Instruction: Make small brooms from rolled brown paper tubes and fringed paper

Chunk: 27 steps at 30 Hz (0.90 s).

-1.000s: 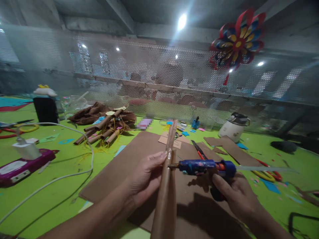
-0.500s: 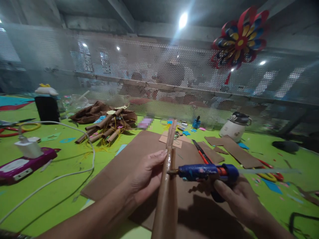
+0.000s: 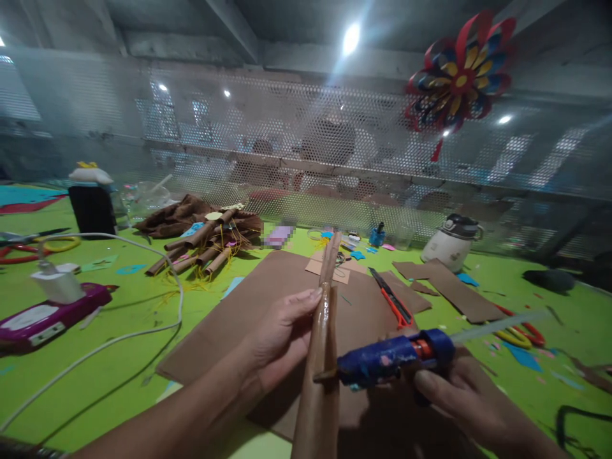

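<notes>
My left hand is closed on a long rolled tube of brown paper, thumb on its upper side. A shiny streak of glue runs along the tube beside the thumb. In my right hand is a blue hot glue gun, with a clear glue stick poking out of its back. The gun's nozzle points left and is at the tube's surface, below the glue streak; whether it touches, I cannot tell. Under the tube lies a brown cardboard sheet.
A red utility knife lies on the cardboard. Brown paper rolls with yellow strings are at the back left. A white bottle, cardboard scraps and scissors stand or lie right. A white cable and purple power strip lie left.
My right hand has brought the glue gun down along the tube toward me, its nozzle now lower and tilted downward. More of the utility knife shows. My left hand stays in place.
</notes>
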Available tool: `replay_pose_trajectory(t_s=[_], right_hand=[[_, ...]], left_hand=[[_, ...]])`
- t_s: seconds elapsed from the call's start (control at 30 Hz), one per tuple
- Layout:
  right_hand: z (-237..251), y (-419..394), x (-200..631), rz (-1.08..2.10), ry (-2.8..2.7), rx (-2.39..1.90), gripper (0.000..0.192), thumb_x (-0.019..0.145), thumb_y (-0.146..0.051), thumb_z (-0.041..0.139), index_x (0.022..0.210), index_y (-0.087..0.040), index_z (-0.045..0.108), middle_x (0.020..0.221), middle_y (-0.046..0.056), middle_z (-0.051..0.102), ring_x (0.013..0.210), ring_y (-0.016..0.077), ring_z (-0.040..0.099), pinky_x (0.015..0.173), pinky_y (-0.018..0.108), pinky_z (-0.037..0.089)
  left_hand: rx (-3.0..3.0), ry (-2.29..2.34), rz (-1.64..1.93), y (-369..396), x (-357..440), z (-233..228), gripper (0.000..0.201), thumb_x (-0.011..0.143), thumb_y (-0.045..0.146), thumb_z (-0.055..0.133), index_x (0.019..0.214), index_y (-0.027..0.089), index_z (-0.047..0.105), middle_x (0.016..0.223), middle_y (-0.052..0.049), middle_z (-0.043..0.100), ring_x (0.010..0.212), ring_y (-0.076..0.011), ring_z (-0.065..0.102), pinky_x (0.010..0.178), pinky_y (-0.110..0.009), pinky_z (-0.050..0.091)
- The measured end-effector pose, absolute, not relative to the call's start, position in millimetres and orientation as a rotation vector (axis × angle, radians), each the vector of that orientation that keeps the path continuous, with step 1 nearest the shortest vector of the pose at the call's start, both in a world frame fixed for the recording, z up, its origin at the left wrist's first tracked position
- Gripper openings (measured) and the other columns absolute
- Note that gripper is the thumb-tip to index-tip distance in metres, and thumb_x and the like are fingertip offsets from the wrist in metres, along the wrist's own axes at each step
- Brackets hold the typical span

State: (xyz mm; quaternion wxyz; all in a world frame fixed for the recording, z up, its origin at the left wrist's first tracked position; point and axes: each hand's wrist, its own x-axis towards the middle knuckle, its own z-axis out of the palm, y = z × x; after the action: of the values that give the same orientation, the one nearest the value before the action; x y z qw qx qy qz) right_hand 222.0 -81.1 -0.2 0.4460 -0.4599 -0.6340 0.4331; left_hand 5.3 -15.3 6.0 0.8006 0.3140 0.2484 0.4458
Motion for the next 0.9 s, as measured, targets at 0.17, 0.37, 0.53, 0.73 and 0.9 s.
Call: replay_pose_trajectory(t_s=[0.17, 0.37, 0.53, 0.73, 0.9], right_hand=[[1, -80, 224, 1.111, -1.576, -1.118, 0.036, 0.074, -0.054, 0.064, 0.069, -0.018, 0.069, 0.063, 0.004, 0.061, 0.061, 0.0173, 0.055, 0.061, 0.028, 0.047], [7, -58, 226, 0.881, -1.593, -1.140, 0.037, 0.080, -0.050, 0.058, 0.071, -0.017, 0.072, 0.063, 0.006, 0.063, 0.057, 0.0182, 0.055, 0.060, 0.029, 0.050], [0, -53, 233, 0.943, -1.690, -1.069, 0.036, 0.082, -0.048, 0.057, 0.072, -0.016, 0.072, 0.067, 0.008, 0.066, 0.064, 0.0201, 0.060, 0.063, 0.029, 0.051], [0, -78, 231, 1.210, -1.667, -1.081, 0.037, 0.077, -0.053, 0.061, 0.079, -0.018, 0.073, 0.070, 0.007, 0.067, 0.072, 0.0229, 0.063, 0.068, 0.032, 0.053], [-1, -75, 235, 1.196, -1.702, -1.076, 0.039, 0.079, -0.053, 0.059, 0.083, -0.017, 0.071, 0.074, 0.007, 0.067, 0.069, 0.0198, 0.060, 0.062, 0.028, 0.051]], left_hand=[[0.664, 0.550, 0.958, -14, 6, 5, 0.012, 0.076, 0.017, 0.067, 0.085, 0.008, 0.067, 0.073, -0.006, 0.064, 0.061, -0.0103, 0.056, 0.062, -0.021, 0.043], [0.695, 0.533, 0.946, -16, 8, 5, 0.015, 0.076, 0.018, 0.067, 0.087, 0.008, 0.068, 0.082, -0.008, 0.066, 0.071, -0.0134, 0.058, 0.069, -0.023, 0.044], [0.678, 0.555, 0.913, -17, 7, 6, 0.016, 0.079, 0.016, 0.062, 0.091, 0.006, 0.067, 0.086, -0.011, 0.065, 0.074, -0.0145, 0.060, 0.071, -0.023, 0.045], [0.626, 0.611, 0.930, -14, 6, 5, 0.015, 0.081, 0.015, 0.060, 0.091, 0.005, 0.066, 0.081, -0.011, 0.066, 0.064, -0.0118, 0.059, 0.063, -0.021, 0.046], [0.600, 0.599, 0.936, -13, 6, 5, 0.013, 0.082, 0.012, 0.056, 0.087, 0.006, 0.066, 0.072, -0.008, 0.064, 0.060, -0.0105, 0.057, 0.060, -0.020, 0.045]])
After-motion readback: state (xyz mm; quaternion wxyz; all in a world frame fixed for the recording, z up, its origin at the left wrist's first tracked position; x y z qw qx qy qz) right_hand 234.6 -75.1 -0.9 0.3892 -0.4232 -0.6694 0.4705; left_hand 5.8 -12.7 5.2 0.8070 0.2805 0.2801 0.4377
